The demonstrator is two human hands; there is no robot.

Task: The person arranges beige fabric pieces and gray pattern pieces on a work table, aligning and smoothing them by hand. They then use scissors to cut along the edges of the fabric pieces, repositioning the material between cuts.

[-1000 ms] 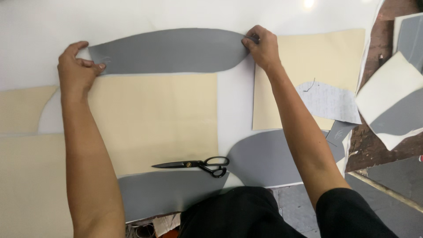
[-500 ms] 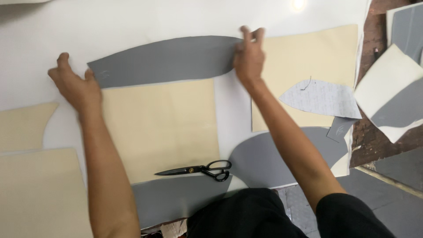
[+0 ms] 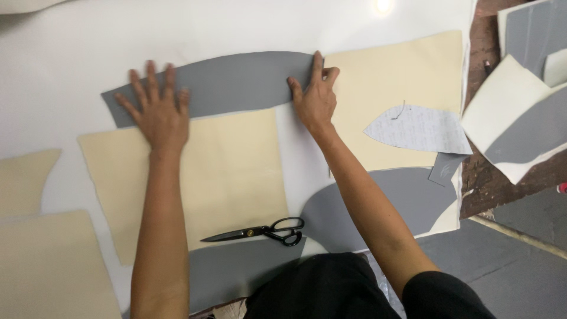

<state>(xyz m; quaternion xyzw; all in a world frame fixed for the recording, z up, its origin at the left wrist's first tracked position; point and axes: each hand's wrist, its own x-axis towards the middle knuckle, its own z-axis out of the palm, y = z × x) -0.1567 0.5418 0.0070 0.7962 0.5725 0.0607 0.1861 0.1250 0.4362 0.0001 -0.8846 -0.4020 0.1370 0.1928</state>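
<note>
Counter (image 3: 71, 65): white-topped, broad, dark brown at right edge. Held directly: long curved grey piece (image 3: 236, 80) at far middle; large cream sheet (image 3: 236, 177) just below it; second cream sheet (image 3: 401, 77) at right, touching grey piece's end; pale patterned leaf-shaped template (image 3: 419, 130) atop that sheet; rounded grey piece (image 3: 401, 201) at near right; black scissors (image 3: 263, 231) closed, on cream sheet's near edge; grey strip (image 3: 230, 274) nearest; cream offcuts (image 3: 41, 266) at left; stacked cream and grey pieces (image 3: 520, 127) at far right.

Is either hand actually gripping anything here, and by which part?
Nothing is gripped. The left hand lies flat on the curved grey piece near its left end; the right hand presses its right end.
</note>
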